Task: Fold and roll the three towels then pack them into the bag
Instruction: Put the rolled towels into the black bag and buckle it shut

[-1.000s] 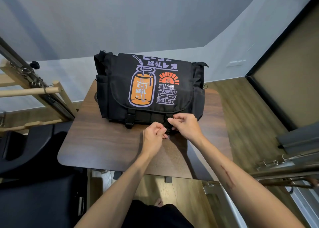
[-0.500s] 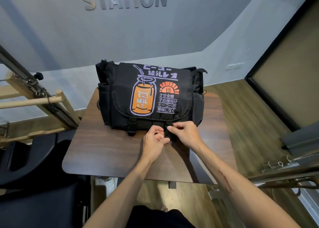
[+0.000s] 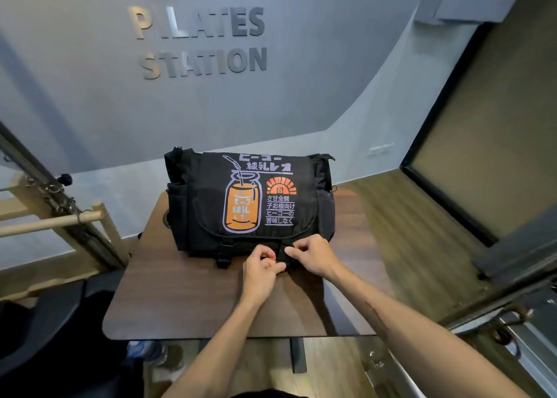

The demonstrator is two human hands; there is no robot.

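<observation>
Black messenger bag (image 3: 208,204) sits on the dark wood worktop (image 3: 180,301), toward the far edge, flap closed over the front. Flap print: orange jar w/ straw at centre, orange sun logo at approx 2 o'clock from the jar, pale Japanese text above and at 3 o'clock of it. No towels visible outside the bag; can't tell what's inside.

Two strap buckles on the bag's near edge. Left buckle (image 3: 224,251) is at approx 7 o'clock from the jar print, looks clipped, no hand on it. Right buckle (image 3: 282,254) is at approx 5 o'clock, mostly hidden btwn the hands.

Left hand (image 3: 262,272): fingers curled, thumb and fingertips pinching at the right buckle from its 8 o'clock side. Right hand (image 3: 313,256): fingers curled too, thumb and forefinger pinching the same buckle/strap from the 3 o'clock side. Both hands touch or nearly touch each other there. Can't tell if that buckle is clipped or apart.

Both forearms come in from 6 o'clock, bare.

Surroundings: grey wall at 12 o'clock w/ raised lettering (image 3: 202,45) reading "STATION" on the lower line. Wooden frame w/ dowel bar (image 3: 51,221) at 9 o'clock. Wood floor (image 3: 422,247) at 3 o'clock.
</observation>
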